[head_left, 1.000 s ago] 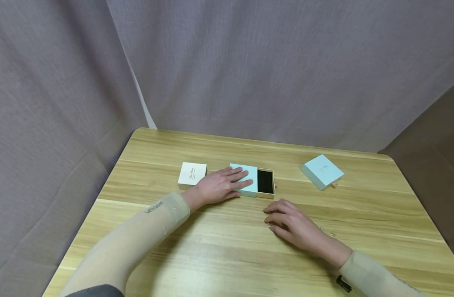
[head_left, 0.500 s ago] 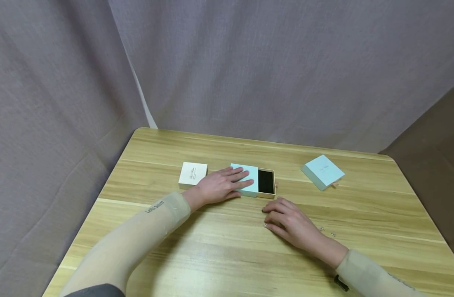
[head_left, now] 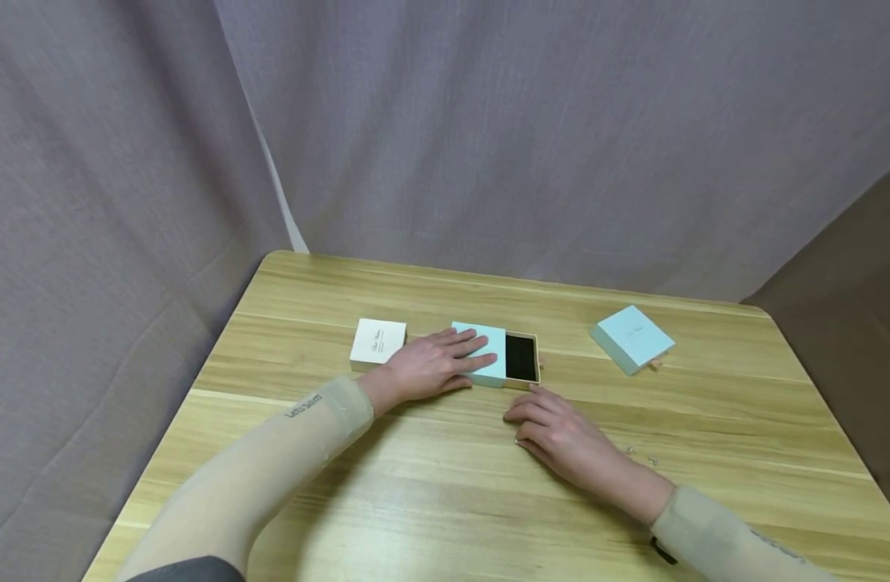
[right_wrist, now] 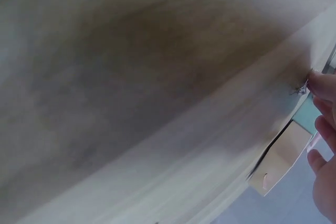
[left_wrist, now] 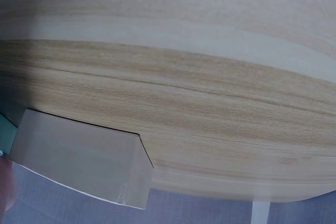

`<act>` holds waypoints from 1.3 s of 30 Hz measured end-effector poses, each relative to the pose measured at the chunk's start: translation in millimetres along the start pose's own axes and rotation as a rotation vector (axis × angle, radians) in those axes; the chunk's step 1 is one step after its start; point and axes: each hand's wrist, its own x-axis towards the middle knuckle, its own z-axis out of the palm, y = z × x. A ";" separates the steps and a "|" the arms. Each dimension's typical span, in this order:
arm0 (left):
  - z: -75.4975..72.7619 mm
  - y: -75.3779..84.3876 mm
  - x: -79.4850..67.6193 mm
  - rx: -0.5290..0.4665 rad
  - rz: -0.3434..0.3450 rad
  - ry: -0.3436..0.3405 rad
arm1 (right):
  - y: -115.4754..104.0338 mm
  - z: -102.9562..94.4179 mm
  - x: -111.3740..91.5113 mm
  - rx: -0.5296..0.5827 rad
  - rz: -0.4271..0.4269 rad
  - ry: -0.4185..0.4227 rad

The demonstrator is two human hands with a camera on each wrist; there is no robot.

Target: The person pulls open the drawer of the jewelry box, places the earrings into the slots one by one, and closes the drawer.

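Observation:
My left hand (head_left: pixel 433 364) lies with spread fingers on the light-blue sleeve of a drawer-style gift box (head_left: pixel 494 373). The drawer (head_left: pixel 520 357), lined in black, is pulled partway out to the right and has a small ribbon tab. Just in front of that drawer is my right hand (head_left: pixel 561 432), low over the table. In the right wrist view, a small silvery piece of jewelry (right_wrist: pixel 301 89) is pinched at its fingertips; its exact shape is too small to tell. Two similar small shiny pieces (head_left: pixel 630 450) lie on the wood beside the right wrist.
A white box (head_left: pixel 377 339) with printed script stands left of the blue one, partly behind the left hand. At the back right sits a second light-blue box (head_left: pixel 634 335), turned at an angle. Grey curtains (head_left: pixel 488 145) border the wooden table (head_left: pixel 415 501).
My right hand has shifted slightly left and toward the open drawer, carrying the small silvery piece. The left hand and the boxes have stayed in place.

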 end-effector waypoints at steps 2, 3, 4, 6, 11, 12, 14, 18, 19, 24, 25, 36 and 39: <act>0.3 0.0 0.1 0.011 -0.002 -0.007 | -0.1 1.2 1.2 -0.005 -0.005 -0.003; 0.6 0.0 -0.1 0.017 -0.002 -0.008 | -0.1 1.6 1.6 -0.008 -0.004 -0.007; 0.6 0.1 -0.1 0.023 -0.002 -0.010 | -0.1 1.8 2.1 -0.009 -0.002 -0.010; 0.3 0.3 -0.2 0.028 -0.001 -0.012 | -0.1 2.2 2.3 -0.006 0.008 -0.010; -1.0 0.8 -0.3 0.026 0.004 -0.004 | 1.5 3.3 2.2 0.009 0.028 0.013; -1.0 0.8 -0.3 0.025 0.004 -0.004 | 2.0 3.5 2.3 0.014 0.031 0.016; -1.0 0.8 -0.6 0.021 0.002 -0.005 | 2.7 3.3 2.7 0.028 0.042 0.022; -0.5 0.6 -1.0 0.019 0.000 -0.007 | 3.1 -1.1 5.0 0.091 0.108 0.026; -0.4 0.5 -1.0 0.019 -0.002 -0.008 | 3.0 -3.2 5.8 0.113 0.135 0.026; 0.2 0.2 -1.7 0.023 -0.006 -0.007 | 5.1 -15.7 12.1 0.208 0.272 0.027; 0.3 0.3 -1.9 0.024 -0.007 -0.006 | 6.7 -18.0 13.7 0.223 0.294 0.028; 2.5 1.5 -1.7 0.031 -0.008 -0.009 | 37.7 -33.7 31.8 0.359 0.485 0.016; 3.0 1.1 -1.4 0.029 -0.003 -0.001 | 49.1 -33.9 36.9 0.380 0.507 0.028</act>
